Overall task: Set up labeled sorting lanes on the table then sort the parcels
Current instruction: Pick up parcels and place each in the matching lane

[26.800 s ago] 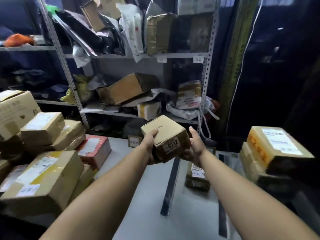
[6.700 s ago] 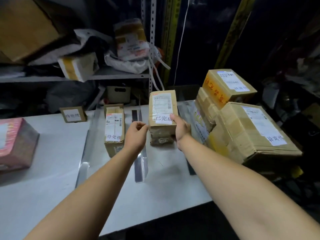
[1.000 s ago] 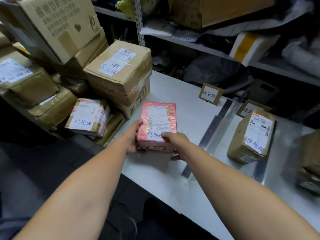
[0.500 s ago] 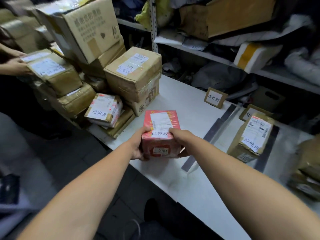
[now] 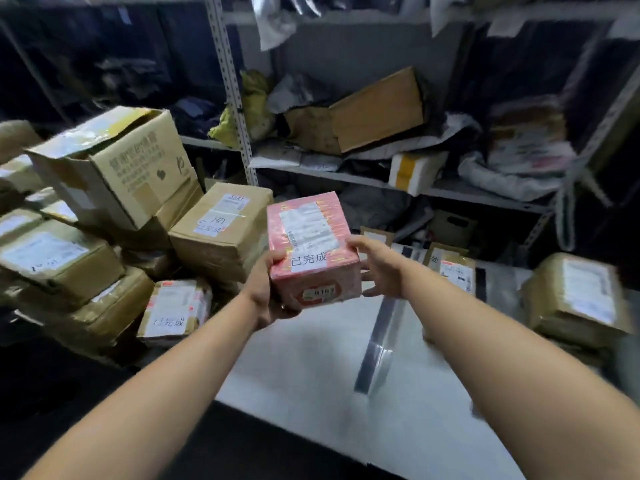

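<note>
In the head view, you are gripping the pink parcel (image 5: 313, 252) from both sides, your left hand (image 5: 266, 289) and right hand (image 5: 379, 268) curling around its edges, lifting it clear above the desk (image 5: 304, 375). You are mid-sort; its label is reading 已完成, so the next move is probably calling for setting it in the matching lane.

Bare arms, bare hands at the sorting bench

Both forearms show uncovered from the frame's lower edge to the wrists. The left hand (image 5: 265, 289) and right hand (image 5: 381, 268) are bare too, fingers slightly blurred, and the wide lens swells the nearer parts.
</note>
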A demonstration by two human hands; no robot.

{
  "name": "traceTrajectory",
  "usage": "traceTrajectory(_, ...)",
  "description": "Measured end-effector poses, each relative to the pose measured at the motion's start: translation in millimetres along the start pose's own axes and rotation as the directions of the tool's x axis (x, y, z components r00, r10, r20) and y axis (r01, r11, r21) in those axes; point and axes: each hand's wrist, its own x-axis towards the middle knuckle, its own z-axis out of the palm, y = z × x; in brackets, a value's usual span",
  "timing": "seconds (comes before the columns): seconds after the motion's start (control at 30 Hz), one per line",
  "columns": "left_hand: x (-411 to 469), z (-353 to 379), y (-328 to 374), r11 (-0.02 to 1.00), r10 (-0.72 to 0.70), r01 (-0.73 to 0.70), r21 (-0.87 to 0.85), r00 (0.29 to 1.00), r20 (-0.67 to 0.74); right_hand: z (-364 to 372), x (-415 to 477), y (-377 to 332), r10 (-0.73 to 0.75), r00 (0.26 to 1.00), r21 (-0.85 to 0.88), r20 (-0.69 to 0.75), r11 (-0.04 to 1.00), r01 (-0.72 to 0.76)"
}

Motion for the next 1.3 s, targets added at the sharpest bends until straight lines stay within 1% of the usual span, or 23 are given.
traceTrajectory(0.03, 3.5, 7.2, 5.4, 1.0, 0.01, -0.01, 0.02, 0.999, 0.038, -10.9, -3.7, -1.4, 0.001, 1.0, 0.039, -0.014, 0.999, 0.0)
traceTrajectory(0.13, 9.8, 44.4, 13.6, 0.996, 0.011, -0.026, 0.08, 0.983, 0.183, -35.6, -29.1, 3.7, -0.032, 0.991, 0.181, -0.127, 0.982, 0.055)
traceTrajectory(0.23, 10.1, 88.5, 7.3, 0.989, -0.03, -0.018, 0.149, 0.95, 0.311, -60.7, -49.2, 27.9, -0.038, 0.964, 0.302, -0.262, 0.946, 0.12)
traceTrajectory(0.37, 2.2, 146.1, -14.1, 0.972, -0.117, 0.022, 0.234, 0.907, 0.405, -94.1, -88.8, 63.0, -0.054, 0.904, 0.406, -0.423, 0.881, 0.243)
traceTrajectory(0.47, -7.8, 181.6, -31.8, 0.955, -0.155, 0.013, 0.297, 0.873, 0.462, -114.0, -121.6, 91.8, -0.064, 0.89, 0.498, -0.451, 0.81, 0.311)
traceTrajectory(0.57, -23.5, 209.8, -50.3, 0.935, -0.193, -0.01, 0.354, 0.822, 0.535, -130.3, -156.5, 116.7, -0.121, 0.865, 0.486, -0.487, 0.786, 0.383)
traceTrajectory(0.63, -37.3, 226.5, -63.9, 0.924, -0.194, -0.051, 0.379, 0.792, 0.579, -141.0, -177.2, 133.3, -0.123, 0.832, 0.459, -0.541, 0.786, 0.415)
traceTrajectory(0.73, -58.1, 249.2, -86.1, 0.901, -0.219, -0.074, 0.429, 0.775, 0.592, -158.3, -203.9, 161.2, -0.089, 0.802, 0.437, -0.591, 0.8, 0.411)
traceTrajectory(0.8, -70.4, 262.4, -101.6, 0.873, -0.246, -0.09, 0.479, 0.767, 0.592, -167.8, -218.2, 179.4, -0.042, 0.805, 0.441, -0.592, 0.819, 0.367)
traceTrajectory(0.87, -83.5, 272.9, -120.6, 0.862, -0.257, -0.091, 0.499, 0.77, 0.584, -177.3, -229.7, 200.5, 0.032, 0.791, 0.461, -0.611, 0.827, 0.323)
traceTrajectory(0.97, -102.7, 288.1, -149.0, 0.854, -0.233, -0.119, 0.507, 0.783, 0.577, -188.9, -241.9, 235.1, 0.099, 0.773, 0.499, -0.626, 0.813, 0.3)
traceTrajectory(1.03, -112.9, 297.9, -163.7, 0.829, -0.245, -0.145, 0.54, 0.774, 0.584, -195.2, -249.0, 256.3, 0.13, 0.764, 0.536, -0.632, 0.785, 0.311)
traceTrajectory(1.1, -119.0, 306.3, -172.2, 0.803, -0.275, -0.147, 0.578, 0.769, 0.577, -200.1, -255.2, 272.6, 0.147, 0.75, 0.541, -0.644, 0.781, 0.312)
traceTrajectory(1.2, -119.3, 314.4, -177.1, 0.724, -0.309, -0.209, 0.657, 0.753, 0.58, -205.0, -263.2, 287.2, 0.139, 0.742, 0.521, -0.656, 0.795, 0.312)
traceTrajectory(1.23, -117.8, 315.4, -176.9, 0.688, -0.302, -0.245, 0.683, 0.759, 0.576, -206.3, -264.9, 290.3, 0.134, 0.741, 0.519, -0.658, 0.793, 0.318)
traceTrajectory(1.3, -113.4, 318.6, -174.1, 0.625, -0.226, -0.349, 0.699, 0.775, 0.59, -211.8, -265.9, 297.2, 0.119, 0.735, 0.51, -0.667, 0.793, 0.334)
